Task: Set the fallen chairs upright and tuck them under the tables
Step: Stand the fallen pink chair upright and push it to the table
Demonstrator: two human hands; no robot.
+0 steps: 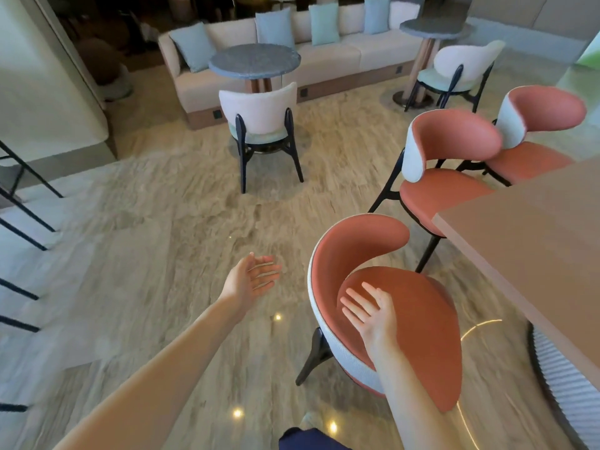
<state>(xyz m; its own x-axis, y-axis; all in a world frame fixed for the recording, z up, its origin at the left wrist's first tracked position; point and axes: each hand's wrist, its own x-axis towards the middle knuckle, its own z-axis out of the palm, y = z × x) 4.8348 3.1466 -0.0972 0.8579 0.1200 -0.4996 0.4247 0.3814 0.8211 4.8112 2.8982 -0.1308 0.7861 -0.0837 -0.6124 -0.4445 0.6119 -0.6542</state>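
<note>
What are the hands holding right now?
Nothing. The left hand is open in the air; the right hand is open over the nearest chair's seat.

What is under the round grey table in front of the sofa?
Under the grey table a wooden post shows. A white chair tucked against it covers the base and the floor beneath.

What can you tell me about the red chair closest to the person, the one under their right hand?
The nearest red chair stands upright on the marble-look floor, beside the wooden table, not tucked under. Its rounded seat and curved wraparound backrest look like terracotta leather; the back's outside is pale woven fabric, the legs dark. The right hand, fingers straight, is over the seat; contact is unclear.
</note>
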